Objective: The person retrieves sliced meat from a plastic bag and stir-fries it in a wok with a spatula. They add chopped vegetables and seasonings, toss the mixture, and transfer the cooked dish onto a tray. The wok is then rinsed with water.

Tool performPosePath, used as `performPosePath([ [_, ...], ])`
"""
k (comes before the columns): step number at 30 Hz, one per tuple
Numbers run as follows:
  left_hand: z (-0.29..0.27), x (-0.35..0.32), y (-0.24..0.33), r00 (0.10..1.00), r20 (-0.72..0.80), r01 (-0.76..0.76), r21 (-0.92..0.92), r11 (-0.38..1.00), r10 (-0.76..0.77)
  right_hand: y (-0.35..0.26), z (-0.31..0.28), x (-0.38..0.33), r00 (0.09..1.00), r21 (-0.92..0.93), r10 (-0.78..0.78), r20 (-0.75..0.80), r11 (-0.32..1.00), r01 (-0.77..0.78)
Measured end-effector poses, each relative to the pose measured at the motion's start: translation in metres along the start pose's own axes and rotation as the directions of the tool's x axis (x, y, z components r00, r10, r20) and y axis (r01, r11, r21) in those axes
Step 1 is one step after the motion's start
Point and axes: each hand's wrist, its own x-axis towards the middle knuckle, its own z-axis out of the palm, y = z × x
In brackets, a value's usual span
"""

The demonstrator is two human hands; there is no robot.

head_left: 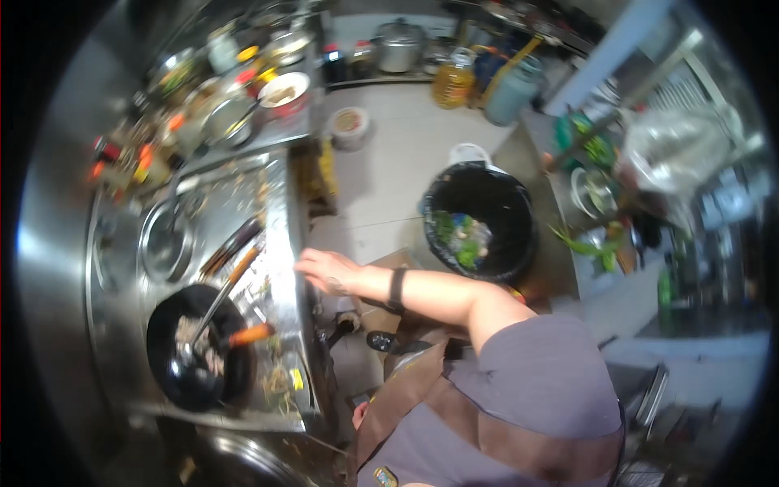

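Closest to the body, the left hand (359, 414) shows only as a few fingertips beside the brown apron (495, 426); how far open it is and whether it has hold of anything cannot be told. Farther out, the right hand (327, 270), with a dark band (396, 288) on its wrist, reaches across to the left. Its fingers are loosely extended and slightly bent, with nothing visible in their hold. The fingertips are at the edge of the steel desk (280, 207); whether they touch it is unclear.

Just left of the right hand is the wooden handle (243, 265) of a metal ladle (213, 312), which slants down into a black wok (166, 357). The wok is left of the hand and nearer the body, with pale pieces of food (213, 361) inside and an orange-brown handle (250, 334) pointing toward the hand's side. Farther left of the hand is a round metal vessel (166, 243).

To the hand's right and a little ahead, a bin (519, 183) lined in black holds green scraps (468, 256). Well beyond the hand are a small tub (349, 126) on the floor, a bottle of yellow liquid (452, 81), a blue-grey cylinder (515, 91) and a lidded steel pot (398, 49).
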Motion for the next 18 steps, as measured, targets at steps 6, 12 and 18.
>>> performPosePath([
  [6, 0.039, -0.014, 0.182, 0.976, 0.185, 0.132, -0.06, 0.989, -0.119, 0.108, -0.147, -0.212, 0.663, -0.066, 0.669, -0.336, 0.685, -0.725],
  [12, 0.05, 0.023, 0.215, 0.974, 0.184, 0.112, 0.121, 0.986, -0.133, 0.244, -0.374, -0.4, 0.037, 0.033, 0.184, -0.982, 0.364, -0.931],
  [18, 0.089, 0.022, 0.215, 0.984, 0.02, 0.177, -0.082, 0.981, -0.176, 0.32, -0.58, -0.585, -0.341, 0.21, 0.218, -0.914, -0.466, -0.86],
])
